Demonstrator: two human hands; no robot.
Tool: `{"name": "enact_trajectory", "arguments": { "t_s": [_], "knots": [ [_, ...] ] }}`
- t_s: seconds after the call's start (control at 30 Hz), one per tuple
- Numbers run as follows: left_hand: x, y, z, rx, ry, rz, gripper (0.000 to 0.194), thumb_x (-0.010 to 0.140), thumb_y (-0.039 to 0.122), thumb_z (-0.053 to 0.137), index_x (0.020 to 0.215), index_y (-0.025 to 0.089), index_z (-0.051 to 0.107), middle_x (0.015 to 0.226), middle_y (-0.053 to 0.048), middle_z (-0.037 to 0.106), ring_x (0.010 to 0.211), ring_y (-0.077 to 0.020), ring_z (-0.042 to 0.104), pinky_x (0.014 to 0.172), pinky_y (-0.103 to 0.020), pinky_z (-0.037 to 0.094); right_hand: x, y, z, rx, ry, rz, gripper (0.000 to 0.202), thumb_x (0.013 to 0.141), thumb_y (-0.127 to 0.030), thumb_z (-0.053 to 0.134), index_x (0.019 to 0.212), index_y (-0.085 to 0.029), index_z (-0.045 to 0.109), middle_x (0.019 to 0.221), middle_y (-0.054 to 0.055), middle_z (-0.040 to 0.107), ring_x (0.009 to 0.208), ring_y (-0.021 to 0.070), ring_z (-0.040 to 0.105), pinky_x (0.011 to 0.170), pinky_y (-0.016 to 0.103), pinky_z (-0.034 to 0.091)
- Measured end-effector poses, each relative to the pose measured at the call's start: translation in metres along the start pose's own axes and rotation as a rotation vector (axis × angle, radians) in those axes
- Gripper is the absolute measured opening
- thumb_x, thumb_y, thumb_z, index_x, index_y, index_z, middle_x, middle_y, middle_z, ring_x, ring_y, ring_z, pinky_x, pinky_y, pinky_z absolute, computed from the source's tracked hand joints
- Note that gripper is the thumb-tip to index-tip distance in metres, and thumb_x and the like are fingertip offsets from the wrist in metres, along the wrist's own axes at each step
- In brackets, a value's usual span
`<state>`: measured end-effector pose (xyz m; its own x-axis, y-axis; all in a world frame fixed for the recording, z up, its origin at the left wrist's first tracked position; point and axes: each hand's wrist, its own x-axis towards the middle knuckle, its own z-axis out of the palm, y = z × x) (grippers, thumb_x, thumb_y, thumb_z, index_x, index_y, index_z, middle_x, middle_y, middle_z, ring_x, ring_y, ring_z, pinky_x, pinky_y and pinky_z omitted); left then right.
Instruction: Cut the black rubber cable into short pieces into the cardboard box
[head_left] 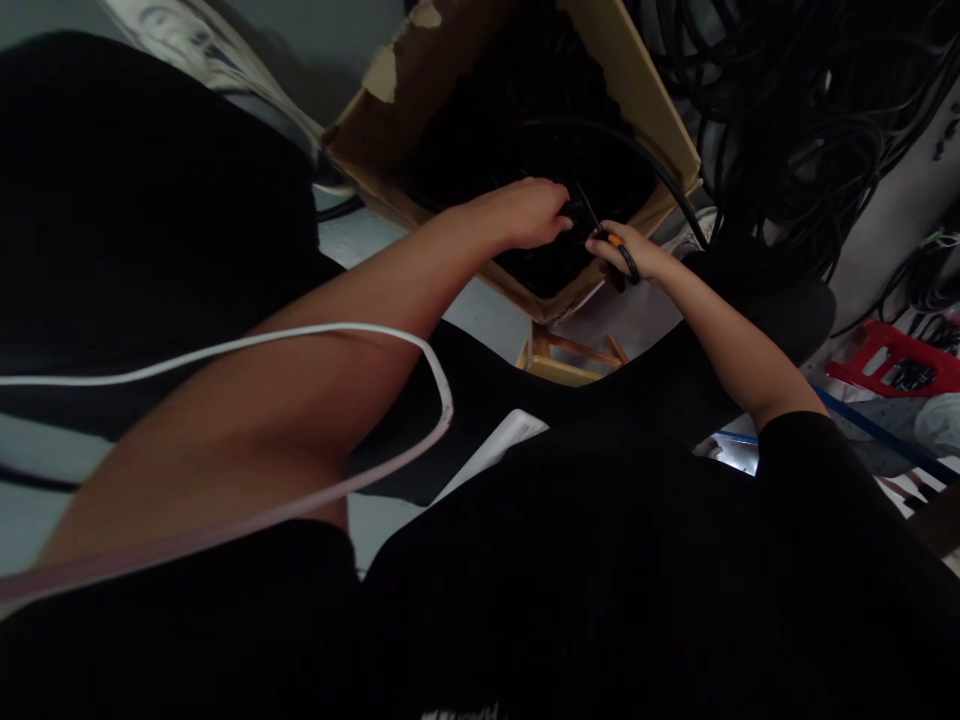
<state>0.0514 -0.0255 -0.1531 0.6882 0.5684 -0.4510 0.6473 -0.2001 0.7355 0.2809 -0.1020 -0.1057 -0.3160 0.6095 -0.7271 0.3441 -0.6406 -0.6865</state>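
Observation:
Over the open cardboard box (660, 90), my left hand (536, 212) is closed with its fingers curled. A dark piece seems to stick out from its fingertips, but it merges with the black contents. My right hand (628, 250) is closed round the handles of a pair of scissors (631, 265), black with an orange part. Their blades point up and left, just right of my left fingers. Dark, tangled-looking material (510, 110) fills the box. A black hose (660, 168) arches from inside it over the right rim.
Coils of black cable (795, 130) hang on the right. A small wooden stool (566, 372) stands beneath the box. A red plastic item (892, 360) lies at far right. A white cord (352, 328) loops in front of my left arm.

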Motion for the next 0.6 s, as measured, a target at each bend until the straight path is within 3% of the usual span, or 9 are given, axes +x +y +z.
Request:
{"name": "enact_trajectory", "arguments": {
  "t_s": [0.17, 0.37, 0.5, 0.6],
  "knots": [
    [-0.008, 0.009, -0.003, 0.018, 0.025, 0.149, 0.037, 0.127, 0.051, 0.073, 0.142, 0.021, 0.087, 0.129, -0.011, 0.084, 0.131, -0.0368, 0.086, 0.117, -0.05, 0.066, 0.006, 0.006, -0.004, 0.019, 0.077, -0.032, 0.047, 0.117, -0.046, 0.101, 0.108, -0.027, 0.06, 0.078, -0.008, 0.055, 0.066, 0.0118, 0.06, 0.058, 0.017, 0.048],
    [-0.011, 0.021, -0.006, 0.058, 0.114, 0.346, 0.045, 0.125, 0.055, 0.08, 0.153, 0.021, 0.089, 0.128, -0.012, 0.079, 0.139, -0.0426, 0.078, 0.127, -0.06, 0.059, 0.02, 0.018, -0.022, 0.11, 0.22, -0.098, 0.021, 0.125, -0.036, 0.083, 0.126, -0.022, 0.067, 0.09, -0.006, 0.062, 0.072, 0.0115, 0.068, 0.071, 0.02, 0.061],
    [-0.027, 0.046, -0.012, 0.101, 0.176, 0.337, 0.045, 0.127, 0.053, 0.076, 0.158, 0.023, 0.089, 0.132, -0.015, 0.078, 0.137, -0.0408, 0.076, 0.122, -0.053, 0.06, 0.021, 0.012, -0.03, 0.166, 0.251, -0.089, 0.022, 0.118, -0.023, 0.085, 0.113, -0.024, 0.064, 0.082, -0.01, 0.055, 0.062, 0.008, 0.058, 0.06, 0.014, 0.051],
    [-0.044, 0.072, -0.012, 0.062, 0.288, 0.373, 0.04, 0.124, 0.053, 0.08, 0.146, 0.022, 0.091, 0.126, -0.015, 0.078, 0.127, -0.0385, 0.079, 0.11, -0.047, 0.065, 0.009, 0.002, -0.025, 0.195, 0.249, -0.081, 0.033, 0.108, -0.016, 0.093, 0.106, -0.026, 0.062, 0.076, -0.011, 0.056, 0.06, 0.0096, 0.057, 0.052, 0.014, 0.045]
  ]
}}
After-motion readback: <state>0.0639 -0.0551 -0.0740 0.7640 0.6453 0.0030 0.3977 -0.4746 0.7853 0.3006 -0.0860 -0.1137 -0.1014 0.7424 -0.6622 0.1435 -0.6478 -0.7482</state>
